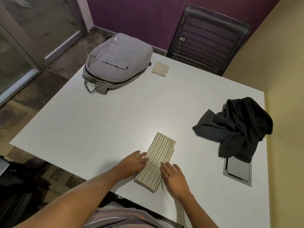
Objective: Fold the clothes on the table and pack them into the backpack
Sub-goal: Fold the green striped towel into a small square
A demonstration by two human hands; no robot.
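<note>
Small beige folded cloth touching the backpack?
Apart. Head view shows a strip of bare table between the beige folded cloth and the grey backpack.

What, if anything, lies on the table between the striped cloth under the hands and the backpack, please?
Nothing visible does. The table is bare between the striped cloth and the backpack. The small folded cloth sits right of the backpack, the dark clothes far right. The backpack looks zipped shut.

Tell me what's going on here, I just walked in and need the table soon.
A person is folding clothes to pack. Both the left hand and right hand press flat on a striped cloth folded into a narrow strip. A small beige folded piece lies beside the grey backpack. A dark garment is still crumpled.
</note>
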